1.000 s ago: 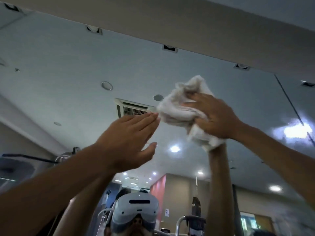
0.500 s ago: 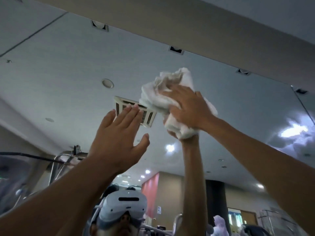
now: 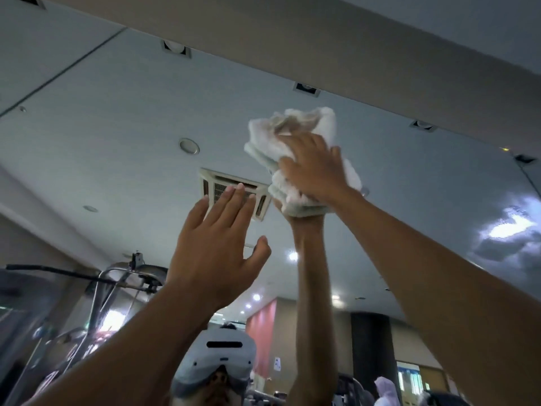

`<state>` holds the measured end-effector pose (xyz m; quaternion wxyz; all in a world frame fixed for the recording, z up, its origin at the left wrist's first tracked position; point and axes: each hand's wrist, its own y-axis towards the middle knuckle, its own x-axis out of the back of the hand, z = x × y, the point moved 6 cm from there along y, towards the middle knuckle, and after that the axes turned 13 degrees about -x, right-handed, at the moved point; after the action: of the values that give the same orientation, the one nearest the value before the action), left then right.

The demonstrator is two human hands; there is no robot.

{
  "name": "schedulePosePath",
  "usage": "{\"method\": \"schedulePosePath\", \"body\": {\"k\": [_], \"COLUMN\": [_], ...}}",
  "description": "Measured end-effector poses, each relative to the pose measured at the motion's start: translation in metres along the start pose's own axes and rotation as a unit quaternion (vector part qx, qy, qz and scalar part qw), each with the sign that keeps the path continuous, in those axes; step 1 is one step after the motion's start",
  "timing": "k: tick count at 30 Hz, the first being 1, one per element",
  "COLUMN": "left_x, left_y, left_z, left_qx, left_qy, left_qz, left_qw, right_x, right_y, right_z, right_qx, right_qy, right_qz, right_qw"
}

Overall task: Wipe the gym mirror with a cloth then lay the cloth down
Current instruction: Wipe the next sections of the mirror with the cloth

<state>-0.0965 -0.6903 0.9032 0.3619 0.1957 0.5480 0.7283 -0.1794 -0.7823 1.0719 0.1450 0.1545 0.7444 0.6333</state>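
Observation:
The gym mirror (image 3: 117, 127) fills most of the view and reflects the ceiling and the room. A bunched white cloth (image 3: 269, 142) sits high on the glass, close under the mirror's top edge. My right hand (image 3: 313, 171) holds the cloth and presses it against the mirror, fingers dug into the folds. Its reflected arm shows straight below the cloth. My left hand (image 3: 216, 253) is raised lower and to the left, fingers straight and together, thumb out, holding nothing. I cannot tell whether it touches the glass.
A beige beam (image 3: 322, 39) runs along the top of the mirror. A gym machine (image 3: 117, 279) with a black bar shows at the lower left. My reflected headset (image 3: 216, 356) is at the bottom centre. A bright smear of light (image 3: 509, 227) lies on the glass at the right.
My right hand has slid the cloth left and upward across the mirror. My left hand has turned from sideways to upright and stays below the cloth.

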Motion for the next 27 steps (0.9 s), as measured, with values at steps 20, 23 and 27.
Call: {"method": "schedulePosePath", "body": {"k": [20,23,27], "left_x": [0.034,0.044,0.057], "left_y": [-0.012,-0.032,-0.041], "left_z": [0.056,0.102,0.154], "left_qx": [-0.189,-0.189,-0.159], "left_qy": [0.086,0.106,0.117], "left_qz": [0.08,0.097,0.11], "left_qw": [0.975,0.971,0.974], "right_x": [-0.004,0.007,0.012], "right_y": [-0.022,-0.036,0.021], "right_z": [0.075,0.049,0.016], "right_qx": [0.128,0.209,-0.076], "right_qy": [0.023,0.087,0.049], "right_qz": [-0.022,0.046,-0.049], "right_qw": [0.991,0.973,0.995]}}
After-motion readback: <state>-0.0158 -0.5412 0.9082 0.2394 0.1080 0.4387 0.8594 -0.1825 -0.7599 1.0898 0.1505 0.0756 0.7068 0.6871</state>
